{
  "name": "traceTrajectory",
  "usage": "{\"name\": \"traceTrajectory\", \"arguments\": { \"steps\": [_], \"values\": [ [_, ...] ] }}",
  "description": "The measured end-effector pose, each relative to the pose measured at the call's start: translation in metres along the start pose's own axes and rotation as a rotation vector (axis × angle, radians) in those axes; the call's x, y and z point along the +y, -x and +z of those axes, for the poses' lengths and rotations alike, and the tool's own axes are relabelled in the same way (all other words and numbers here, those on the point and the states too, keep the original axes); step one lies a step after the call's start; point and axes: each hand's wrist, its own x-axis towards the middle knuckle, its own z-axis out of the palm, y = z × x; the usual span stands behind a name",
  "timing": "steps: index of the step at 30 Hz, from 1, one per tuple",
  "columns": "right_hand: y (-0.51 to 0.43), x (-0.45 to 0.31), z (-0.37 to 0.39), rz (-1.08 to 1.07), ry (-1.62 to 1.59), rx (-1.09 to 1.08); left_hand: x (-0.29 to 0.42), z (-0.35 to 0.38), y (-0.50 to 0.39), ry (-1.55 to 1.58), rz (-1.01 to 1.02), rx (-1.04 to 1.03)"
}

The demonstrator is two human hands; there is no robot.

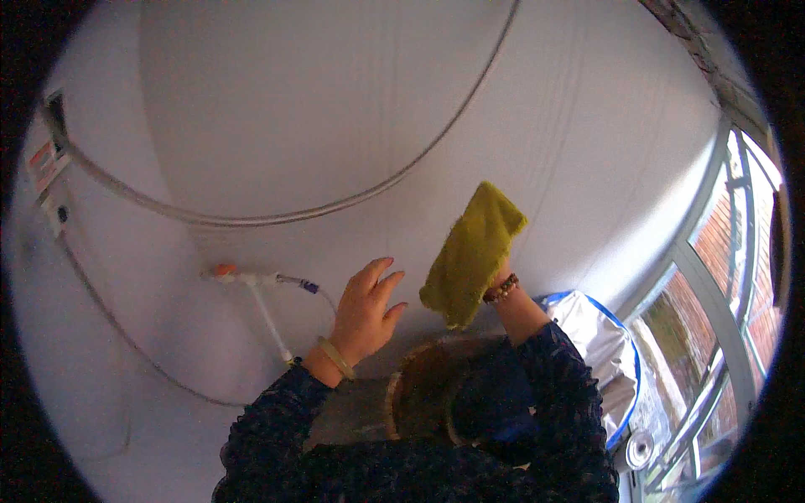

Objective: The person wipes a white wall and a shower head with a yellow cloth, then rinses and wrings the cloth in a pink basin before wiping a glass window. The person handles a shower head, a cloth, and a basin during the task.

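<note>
My right hand [501,275] is behind a yellow-green cloth [471,251], which lies folded over the palm and fingers and hides most of them. A beaded bracelet circles that wrist. To the left, my left hand [371,305] is empty, with its fingers spread and slightly bent, and a pale bangle on the wrist. Both hands are in front of a white wall [314,126]. Beyond my left hand, a white plastic pipe fitting [251,278] with an orange part sits low at the wall, joined to a thin hose.
A long grey hose or cable [302,215] hangs in a wide curve across the wall. Outlets or switches [53,163] are at the far left. Right of me are a silvery cover with blue trim [597,339] and a framed window [710,289]. Dark round objects are below my hands.
</note>
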Motion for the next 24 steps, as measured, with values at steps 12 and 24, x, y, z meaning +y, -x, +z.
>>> {"name": "traceTrajectory", "arguments": {
  "steps": [12, 24],
  "values": [
    [-0.096, 0.105, -0.052, -0.111, 0.317, 0.084, -0.088, -0.068, 0.053, -0.065, -0.204, 0.082],
    [-0.288, 0.154, -0.027, -0.807, 1.319, 0.166, -0.22, -0.156, 0.075, -0.166, -0.243, 0.208]
  ]
}}
